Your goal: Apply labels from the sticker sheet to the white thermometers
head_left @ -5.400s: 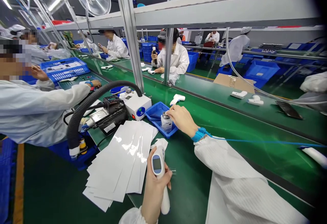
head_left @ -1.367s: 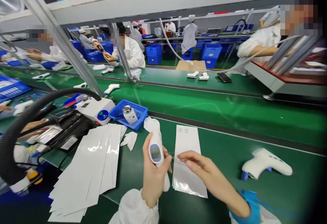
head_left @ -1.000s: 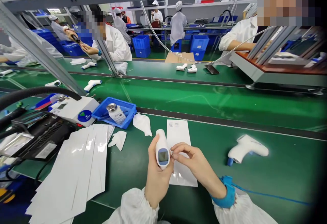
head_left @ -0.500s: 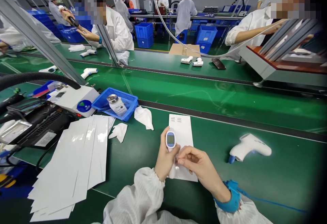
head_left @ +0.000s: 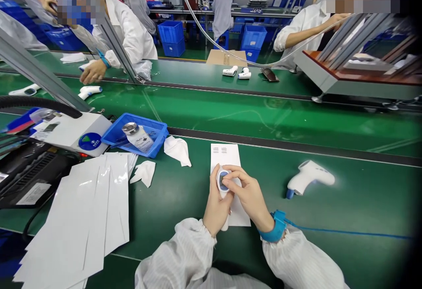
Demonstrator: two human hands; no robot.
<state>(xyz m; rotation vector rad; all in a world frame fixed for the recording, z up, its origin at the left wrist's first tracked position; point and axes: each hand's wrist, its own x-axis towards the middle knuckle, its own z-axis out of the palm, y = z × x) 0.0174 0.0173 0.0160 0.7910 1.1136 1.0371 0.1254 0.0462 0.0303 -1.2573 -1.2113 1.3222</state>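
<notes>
White plastic handheld thermometer (head_left: 223,180), long axis pointing away, clenched in the left grip (head_left: 215,207), right grip (head_left: 245,193) clasping its head, above a white sheet (head_left: 224,153).

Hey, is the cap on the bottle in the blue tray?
Yes, it's on: the metal cap sits on top of the labelled bottle in the blue tray. Whether it's screwed tight, the picture can't show.

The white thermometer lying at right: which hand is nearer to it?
Right. The right hand sits left of the thermometer, not touching it; the left hand lies further left, past the right hand.
</notes>
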